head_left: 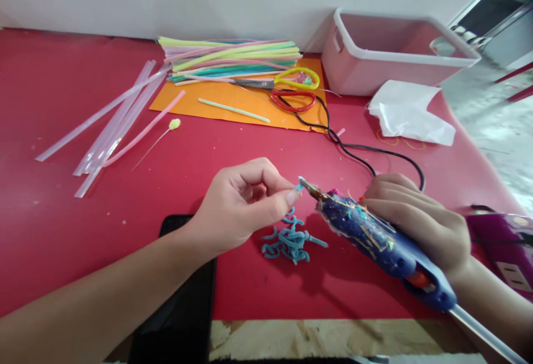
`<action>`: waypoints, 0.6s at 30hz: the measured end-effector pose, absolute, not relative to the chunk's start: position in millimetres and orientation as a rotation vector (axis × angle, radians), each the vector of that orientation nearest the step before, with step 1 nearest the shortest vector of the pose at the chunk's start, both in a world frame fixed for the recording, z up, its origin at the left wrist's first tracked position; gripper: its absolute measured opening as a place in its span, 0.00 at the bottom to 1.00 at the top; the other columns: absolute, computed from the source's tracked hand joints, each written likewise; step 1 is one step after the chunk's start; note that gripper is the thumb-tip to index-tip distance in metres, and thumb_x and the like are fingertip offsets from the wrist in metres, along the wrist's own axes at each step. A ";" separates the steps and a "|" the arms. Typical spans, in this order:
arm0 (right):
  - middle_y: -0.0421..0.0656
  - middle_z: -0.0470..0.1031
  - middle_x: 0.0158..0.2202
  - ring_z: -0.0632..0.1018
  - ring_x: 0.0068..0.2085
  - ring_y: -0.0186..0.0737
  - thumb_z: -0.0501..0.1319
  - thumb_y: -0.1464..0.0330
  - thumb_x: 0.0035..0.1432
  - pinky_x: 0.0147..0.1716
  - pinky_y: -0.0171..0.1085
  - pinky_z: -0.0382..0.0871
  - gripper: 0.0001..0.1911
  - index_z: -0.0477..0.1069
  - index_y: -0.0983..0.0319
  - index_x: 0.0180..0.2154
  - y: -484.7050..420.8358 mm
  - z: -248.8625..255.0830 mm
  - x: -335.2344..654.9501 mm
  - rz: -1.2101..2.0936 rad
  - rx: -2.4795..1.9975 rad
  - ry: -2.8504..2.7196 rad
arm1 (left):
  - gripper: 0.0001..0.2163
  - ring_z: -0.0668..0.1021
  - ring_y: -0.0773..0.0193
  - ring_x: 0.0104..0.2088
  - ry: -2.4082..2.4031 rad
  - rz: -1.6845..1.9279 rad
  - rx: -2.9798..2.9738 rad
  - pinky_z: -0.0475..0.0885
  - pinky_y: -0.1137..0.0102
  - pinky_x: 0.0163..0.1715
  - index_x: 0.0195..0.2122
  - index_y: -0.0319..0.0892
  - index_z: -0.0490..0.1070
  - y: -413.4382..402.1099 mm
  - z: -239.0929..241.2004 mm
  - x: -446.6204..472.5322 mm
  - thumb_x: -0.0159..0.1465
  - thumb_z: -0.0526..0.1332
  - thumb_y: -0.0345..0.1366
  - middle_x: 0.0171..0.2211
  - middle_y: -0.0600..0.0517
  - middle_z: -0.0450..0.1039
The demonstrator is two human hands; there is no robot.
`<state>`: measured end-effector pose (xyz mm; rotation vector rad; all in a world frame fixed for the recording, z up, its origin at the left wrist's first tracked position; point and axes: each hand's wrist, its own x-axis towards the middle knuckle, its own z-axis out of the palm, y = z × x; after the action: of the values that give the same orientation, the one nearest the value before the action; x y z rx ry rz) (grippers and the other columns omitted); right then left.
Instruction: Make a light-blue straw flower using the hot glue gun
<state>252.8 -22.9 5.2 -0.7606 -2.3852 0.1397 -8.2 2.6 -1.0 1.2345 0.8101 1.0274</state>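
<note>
Between thumb and forefinger, my left hand (245, 203) pinches a small blue pipe cleaner piece (298, 186). My right hand (420, 220) is wrapped round a blue glue gun (366, 231), which is smeared with dried glue. The gun's metal nozzle meets the blue piece at my left fingertips, and a clear glue stick (483, 328) sticks out of its back end. Below the hands lies a small heap of curled blue pipe cleaner pieces (291, 242) on the red tabletop (250, 142).
Pipe cleaners (233, 59) and scissors (266, 84) lie on an orange sheet (183, 106). Plastic strips (112, 125) and a yellow-tipped wire (174, 124) lie left. A pink bin (375, 70), white paper (410, 111), black cord (353, 153), purple power strip (499, 242) and phone (183, 308) surround my hands.
</note>
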 end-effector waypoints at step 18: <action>0.45 0.68 0.28 0.72 0.31 0.42 0.54 0.73 0.66 0.36 0.48 0.69 0.07 0.67 0.66 0.45 -23.8 5.3 252.6 0.121 -0.722 -2.388 | 0.08 0.68 0.72 0.23 0.809 1.028 1.242 0.62 0.74 0.22 0.25 0.41 0.71 2.9 0.5 -8.8 0.59 0.68 0.30 0.22 0.58 0.67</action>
<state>252.6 -23.8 5.3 -0.7221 -2.3875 0.1213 -8.8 2.9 0.5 1.2422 0.8091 1.0284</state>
